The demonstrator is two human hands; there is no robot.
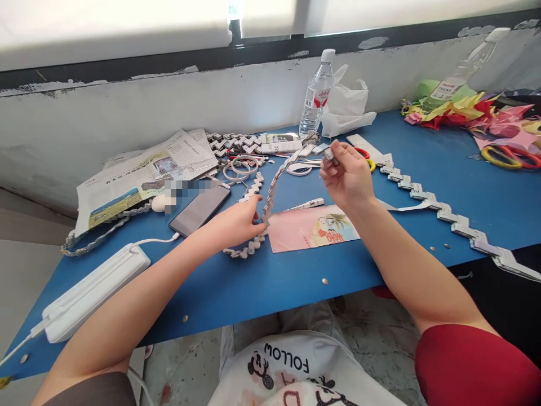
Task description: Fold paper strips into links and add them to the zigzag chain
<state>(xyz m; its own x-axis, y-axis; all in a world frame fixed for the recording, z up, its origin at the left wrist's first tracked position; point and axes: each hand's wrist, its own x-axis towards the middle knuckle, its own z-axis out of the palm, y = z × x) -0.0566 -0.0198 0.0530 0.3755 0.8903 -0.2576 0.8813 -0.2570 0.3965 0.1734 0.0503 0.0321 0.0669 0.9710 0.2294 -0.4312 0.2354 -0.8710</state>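
A zigzag chain of folded newspaper strips [279,176] rises in an arc off the blue table between my two hands. My left hand [243,221] is closed on its lower part, with the chain at the thumb and fingertips. Up at the chain's far end, my right hand [349,175] pinches the folded paper between thumb and forefinger. The rest of the chain trails in a curve on the table under my left hand. A pink printed sheet [291,230] lies flat between my forearms, with a small folded paper strip [306,204] just behind it.
Newspaper sheets [147,175], a phone [200,208] and a white power strip [95,290] with cables lie left. A water bottle [316,96] and plastic bag [349,104] stand behind. Another paper chain [443,213], scissors [511,158] and coloured paper [477,113] lie right.
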